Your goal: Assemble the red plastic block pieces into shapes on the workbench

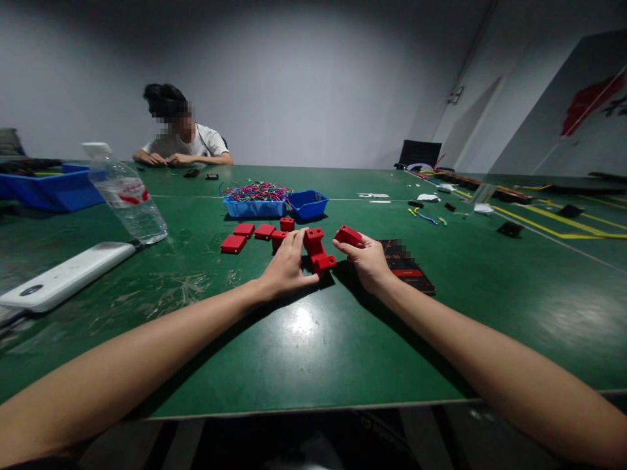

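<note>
My left hand point(287, 266) is closed around the left side of a red step-shaped block with holes point(317, 249), which stands tilted just above or on the table; I cannot tell which. Between the thumb and fingers of my right hand point(369, 261) is a small red rectangular block point(349, 235), held a short way to the right of the step-shaped one. Just behind my left fingers sit a red block point(278, 240) and a smaller red cube point(287, 224). Several flat red square pieces, among them a near one point(233, 245), lie to the left.
A phone point(409, 271) lies by my right wrist. Beyond the blocks stand a blue bin point(255, 209) of coloured wires and another blue bin point(308, 207). At left are a water bottle point(127, 196) and a white device point(66, 274). A person point(183, 140) sits across the table.
</note>
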Motion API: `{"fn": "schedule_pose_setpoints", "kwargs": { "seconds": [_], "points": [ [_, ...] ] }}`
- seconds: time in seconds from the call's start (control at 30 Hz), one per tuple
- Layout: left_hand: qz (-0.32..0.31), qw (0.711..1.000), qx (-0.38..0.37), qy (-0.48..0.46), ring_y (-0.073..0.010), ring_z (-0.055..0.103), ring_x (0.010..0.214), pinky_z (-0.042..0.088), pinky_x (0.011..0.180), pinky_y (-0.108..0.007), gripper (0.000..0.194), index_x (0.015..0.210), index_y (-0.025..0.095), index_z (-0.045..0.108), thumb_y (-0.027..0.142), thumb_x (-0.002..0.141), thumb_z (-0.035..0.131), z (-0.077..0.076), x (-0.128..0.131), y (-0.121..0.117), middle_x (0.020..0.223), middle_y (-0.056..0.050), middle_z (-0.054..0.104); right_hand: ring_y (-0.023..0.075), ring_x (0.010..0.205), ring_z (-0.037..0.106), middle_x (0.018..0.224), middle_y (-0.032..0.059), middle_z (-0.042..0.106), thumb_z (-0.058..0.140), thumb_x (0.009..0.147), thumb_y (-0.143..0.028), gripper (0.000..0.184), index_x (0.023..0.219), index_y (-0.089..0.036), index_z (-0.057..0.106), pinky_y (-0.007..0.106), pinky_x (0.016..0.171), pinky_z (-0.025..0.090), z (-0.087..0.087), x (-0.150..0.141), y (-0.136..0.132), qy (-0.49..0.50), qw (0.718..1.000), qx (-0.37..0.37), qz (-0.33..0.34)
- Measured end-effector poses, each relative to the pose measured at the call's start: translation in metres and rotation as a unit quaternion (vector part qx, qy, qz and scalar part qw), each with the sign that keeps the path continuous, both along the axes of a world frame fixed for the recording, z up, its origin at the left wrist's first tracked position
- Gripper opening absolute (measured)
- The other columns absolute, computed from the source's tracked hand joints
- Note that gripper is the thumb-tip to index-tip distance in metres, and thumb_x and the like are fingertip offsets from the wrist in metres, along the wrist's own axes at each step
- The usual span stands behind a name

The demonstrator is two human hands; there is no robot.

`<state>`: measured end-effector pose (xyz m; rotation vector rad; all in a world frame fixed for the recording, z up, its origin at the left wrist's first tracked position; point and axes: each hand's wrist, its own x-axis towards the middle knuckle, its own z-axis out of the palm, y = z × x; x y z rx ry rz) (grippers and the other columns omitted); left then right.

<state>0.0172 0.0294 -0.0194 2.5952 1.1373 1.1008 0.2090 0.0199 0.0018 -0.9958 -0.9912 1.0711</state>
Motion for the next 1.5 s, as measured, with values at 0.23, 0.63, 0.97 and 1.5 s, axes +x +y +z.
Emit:
{"fn": "schedule_pose_setpoints", "kwargs": {
  "seconds": [0.23,0.63,0.97,1.5],
  "points": [
    [0.0,1.0,-0.008,0.005,-0.0346,0.039,0.132,0.034,0.114,-0.054,0.091,0.14,0.016,0.025,0.04,0.067,0.074,0.001,0.0,0.001,0.134,-0.017,0.039,0.0162,0.08,0.066,0.089,0.0036,0.073,0.083,0.051,-0.02,0.04,0.09,-0.015,0.075,0.033,0.086,0.05,-0.011,0.002,0.007,-0.038,0.998,0.045,0.011],
    [-0.006,1.0,-0.009,-0.009,-0.0349,0.04,0.131,0.034,0.113,-0.055,0.089,0.139,0.016,0.028,0.041,0.067,0.073,0.002,0.002,0.0,0.134,-0.018,0.041,0.0161,0.083,0.064,0.097,0.0053,0.067,0.07,0.056,-0.006,0.041,0.096,-0.018,0.077,0.031,0.083,0.051,-0.013,0.007,0.007,-0.16,0.982,0.096,-0.019],
    [-0.001,1.0,-0.006,0.0,-0.0342,0.039,0.133,0.034,0.114,-0.054,0.09,0.141,0.017,0.024,0.038,0.068,0.072,0.0,0.002,0.001,0.135,-0.017,0.039,0.0145,0.07,0.061,0.077,0.0006,0.07,0.076,0.067,-0.036,0.035,0.095,-0.014,0.072,0.029,0.075,0.047,-0.011,0.001,0.004,-0.146,0.985,0.087,-0.019],
    [-0.008,1.0,0.0,-0.002,-0.0341,0.039,0.132,0.034,0.114,-0.054,0.089,0.141,0.017,0.026,0.039,0.068,0.072,0.002,0.001,0.0,0.134,-0.017,0.04,0.0104,0.048,0.05,0.057,-0.0028,0.06,0.074,0.064,-0.063,0.048,0.069,-0.018,0.06,0.023,0.045,0.038,-0.001,0.001,0.002,0.005,0.999,-0.049,0.017]
  ]
}}
